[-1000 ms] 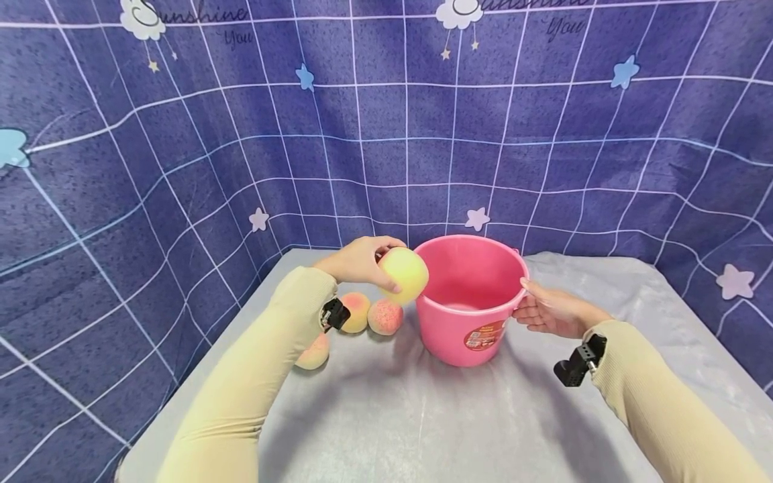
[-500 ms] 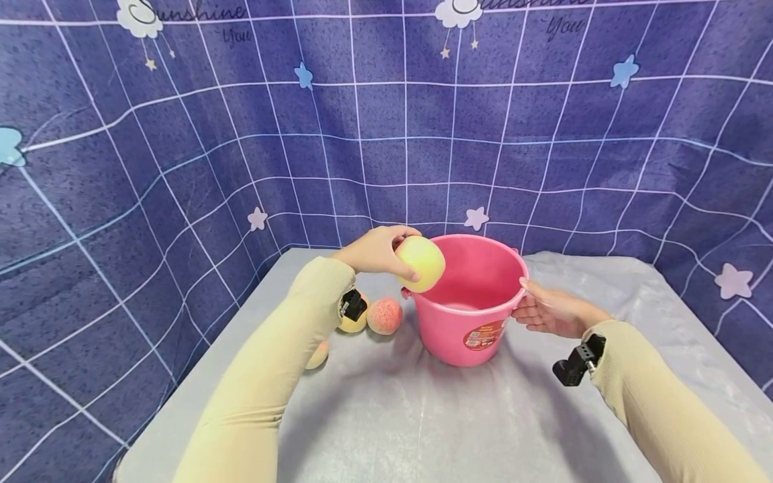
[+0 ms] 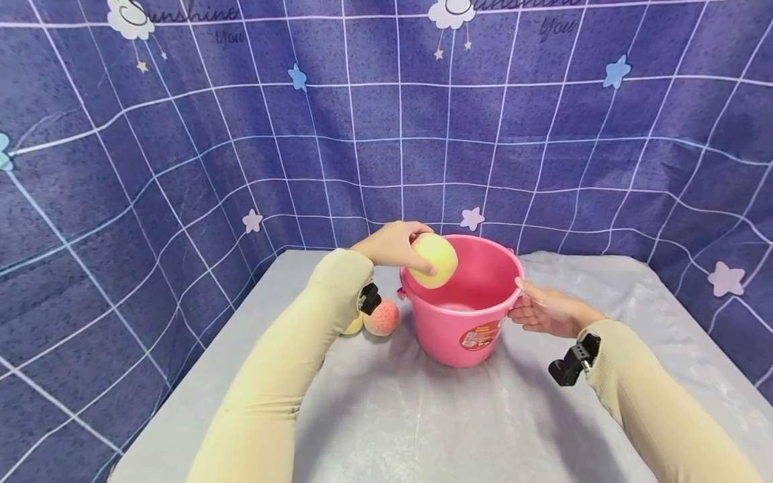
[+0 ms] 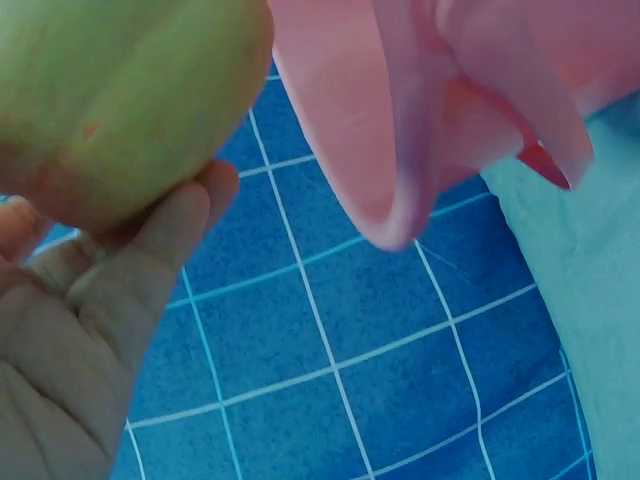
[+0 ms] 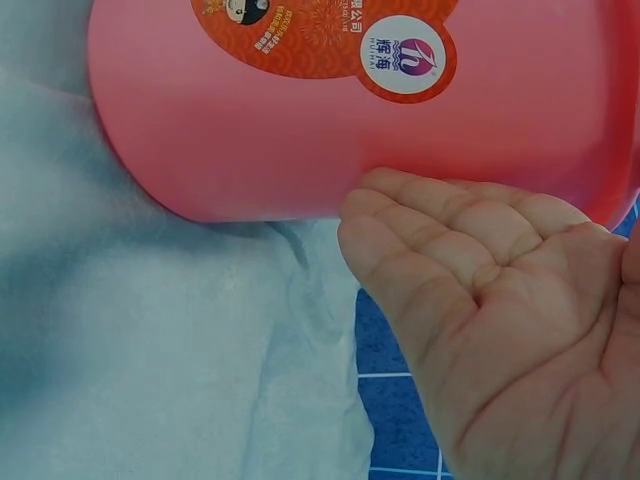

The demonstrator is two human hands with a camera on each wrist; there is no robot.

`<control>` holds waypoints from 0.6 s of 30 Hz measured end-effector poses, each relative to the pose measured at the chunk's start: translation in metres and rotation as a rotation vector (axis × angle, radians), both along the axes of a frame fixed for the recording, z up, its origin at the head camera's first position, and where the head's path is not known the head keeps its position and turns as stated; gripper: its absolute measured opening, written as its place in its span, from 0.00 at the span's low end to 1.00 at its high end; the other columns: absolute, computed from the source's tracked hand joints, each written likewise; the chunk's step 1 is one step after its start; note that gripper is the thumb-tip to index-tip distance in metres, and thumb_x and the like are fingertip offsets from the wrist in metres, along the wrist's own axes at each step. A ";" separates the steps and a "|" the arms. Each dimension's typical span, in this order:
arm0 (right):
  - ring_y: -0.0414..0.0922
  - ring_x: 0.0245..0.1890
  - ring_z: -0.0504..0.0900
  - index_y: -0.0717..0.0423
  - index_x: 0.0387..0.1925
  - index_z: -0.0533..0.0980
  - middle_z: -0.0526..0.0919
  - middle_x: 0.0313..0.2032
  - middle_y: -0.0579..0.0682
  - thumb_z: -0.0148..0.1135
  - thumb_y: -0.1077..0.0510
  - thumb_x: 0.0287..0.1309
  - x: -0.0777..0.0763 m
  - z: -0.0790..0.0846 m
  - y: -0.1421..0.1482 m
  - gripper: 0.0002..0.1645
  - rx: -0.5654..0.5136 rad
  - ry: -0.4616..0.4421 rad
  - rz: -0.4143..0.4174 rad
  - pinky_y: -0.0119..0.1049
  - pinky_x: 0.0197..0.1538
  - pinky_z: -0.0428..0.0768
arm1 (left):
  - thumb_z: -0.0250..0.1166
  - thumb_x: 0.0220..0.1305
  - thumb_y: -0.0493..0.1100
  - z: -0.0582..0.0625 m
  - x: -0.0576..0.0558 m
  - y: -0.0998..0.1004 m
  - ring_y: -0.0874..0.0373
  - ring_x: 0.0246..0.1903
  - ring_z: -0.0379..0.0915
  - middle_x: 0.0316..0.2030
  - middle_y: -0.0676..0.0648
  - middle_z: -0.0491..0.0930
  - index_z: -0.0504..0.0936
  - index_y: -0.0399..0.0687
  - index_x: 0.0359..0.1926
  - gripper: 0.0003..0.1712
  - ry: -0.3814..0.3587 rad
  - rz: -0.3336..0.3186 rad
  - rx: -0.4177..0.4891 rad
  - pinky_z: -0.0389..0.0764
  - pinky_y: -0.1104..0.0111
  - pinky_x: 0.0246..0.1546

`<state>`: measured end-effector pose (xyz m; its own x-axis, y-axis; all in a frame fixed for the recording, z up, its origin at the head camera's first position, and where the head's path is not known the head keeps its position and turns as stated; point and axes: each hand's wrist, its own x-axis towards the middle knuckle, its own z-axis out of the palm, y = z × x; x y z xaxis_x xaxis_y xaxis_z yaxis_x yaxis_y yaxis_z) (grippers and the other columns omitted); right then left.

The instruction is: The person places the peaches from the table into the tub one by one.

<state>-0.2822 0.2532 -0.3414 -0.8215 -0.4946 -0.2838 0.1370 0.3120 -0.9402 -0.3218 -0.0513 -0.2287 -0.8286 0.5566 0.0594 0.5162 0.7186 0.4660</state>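
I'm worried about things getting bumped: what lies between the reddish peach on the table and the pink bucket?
Nothing but a narrow, bare strip of gray cloth separates the reddish peach from the pink bucket, in the head view.

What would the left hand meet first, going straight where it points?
The left hand would likely meet the pink bucket, its held yellow fruit leading; depth leaves the exact contact spot unclear.

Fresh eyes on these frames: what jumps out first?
Likely the bright pink bucket, standing on the gray table cover. Next, the pale yellow fruit in the left grip, seen against the bucket's opening in the head view. Behind them hangs a deep blue curtain printed with pale grid lines and stars.
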 end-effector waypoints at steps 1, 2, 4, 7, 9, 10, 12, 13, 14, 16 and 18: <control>0.69 0.67 0.52 0.84 0.65 0.43 0.50 0.66 0.78 0.23 0.34 0.70 0.000 0.000 0.000 0.53 0.003 0.002 0.002 0.56 0.67 0.55 | 0.74 0.43 0.52 -0.001 0.000 0.002 0.58 0.44 0.73 0.44 0.50 0.79 0.74 0.51 0.59 0.39 0.005 0.006 -0.002 0.74 0.65 0.45; 0.69 0.67 0.52 0.84 0.65 0.43 0.50 0.66 0.78 0.23 0.34 0.70 0.000 0.000 0.000 0.53 0.003 0.002 0.003 0.56 0.67 0.55 | 0.74 0.43 0.52 -0.002 0.000 0.005 0.58 0.44 0.73 0.44 0.50 0.79 0.74 0.50 0.59 0.39 0.011 0.010 -0.004 0.75 0.66 0.45; 0.69 0.67 0.51 0.84 0.65 0.43 0.49 0.66 0.78 0.23 0.34 0.70 0.000 0.000 0.000 0.53 0.004 0.001 0.003 0.56 0.67 0.54 | 0.73 0.42 0.53 -0.004 -0.001 0.009 0.58 0.44 0.73 0.44 0.50 0.79 0.75 0.49 0.58 0.39 0.020 0.012 -0.010 0.75 0.67 0.45; 0.69 0.67 0.51 0.84 0.66 0.43 0.49 0.66 0.78 0.23 0.34 0.70 0.000 0.001 -0.001 0.53 0.001 -0.004 -0.008 0.56 0.68 0.53 | 0.73 0.42 0.52 -0.006 -0.002 0.015 0.58 0.43 0.73 0.44 0.50 0.79 0.75 0.49 0.59 0.40 0.007 -0.006 -0.035 0.75 0.68 0.44; 0.69 0.67 0.51 0.83 0.66 0.43 0.49 0.66 0.78 0.24 0.35 0.71 0.000 0.002 -0.001 0.52 -0.001 -0.006 -0.015 0.56 0.68 0.53 | 0.73 0.42 0.52 -0.006 -0.002 0.019 0.59 0.43 0.73 0.44 0.50 0.79 0.74 0.48 0.59 0.40 -0.010 -0.027 -0.059 0.74 0.69 0.44; 0.69 0.67 0.51 0.83 0.66 0.43 0.49 0.66 0.78 0.23 0.35 0.71 0.000 0.002 -0.001 0.51 -0.001 -0.006 -0.015 0.56 0.68 0.53 | 0.74 0.42 0.51 -0.007 -0.003 0.020 0.58 0.43 0.73 0.44 0.50 0.79 0.74 0.48 0.59 0.40 -0.022 -0.038 -0.068 0.74 0.70 0.44; 0.69 0.67 0.51 0.83 0.66 0.43 0.50 0.66 0.78 0.23 0.36 0.71 0.000 0.002 -0.002 0.51 -0.004 -0.006 -0.019 0.57 0.68 0.53 | 0.74 0.42 0.50 -0.006 -0.004 0.021 0.58 0.43 0.73 0.44 0.50 0.80 0.74 0.48 0.59 0.40 -0.040 -0.054 -0.086 0.74 0.71 0.44; 0.69 0.67 0.51 0.84 0.66 0.43 0.50 0.66 0.78 0.24 0.36 0.71 -0.001 0.002 -0.002 0.50 -0.002 -0.007 -0.020 0.57 0.68 0.53 | 0.74 0.42 0.49 -0.006 -0.005 0.022 0.58 0.43 0.73 0.44 0.50 0.80 0.74 0.47 0.59 0.40 -0.045 -0.062 -0.092 0.74 0.71 0.45; 0.69 0.67 0.51 0.84 0.66 0.43 0.50 0.66 0.78 0.24 0.37 0.71 -0.001 0.002 -0.002 0.50 -0.004 -0.010 -0.022 0.57 0.68 0.53 | 0.74 0.42 0.49 -0.006 -0.005 0.022 0.58 0.43 0.73 0.44 0.50 0.80 0.74 0.47 0.60 0.40 -0.050 -0.066 -0.099 0.74 0.71 0.45; 0.69 0.67 0.51 0.84 0.66 0.43 0.50 0.66 0.78 0.24 0.37 0.72 -0.001 0.001 -0.002 0.49 -0.004 -0.014 -0.025 0.57 0.68 0.53 | 0.74 0.42 0.49 -0.005 -0.006 0.024 0.58 0.43 0.73 0.44 0.49 0.80 0.74 0.47 0.60 0.40 -0.053 -0.078 -0.118 0.73 0.71 0.45; 0.69 0.67 0.51 0.84 0.66 0.43 0.50 0.66 0.78 0.24 0.38 0.72 -0.001 0.001 -0.001 0.49 -0.002 -0.015 -0.029 0.57 0.68 0.53 | 0.73 0.42 0.49 -0.004 -0.006 0.027 0.58 0.43 0.73 0.44 0.49 0.80 0.75 0.48 0.60 0.39 -0.048 -0.103 -0.147 0.73 0.72 0.46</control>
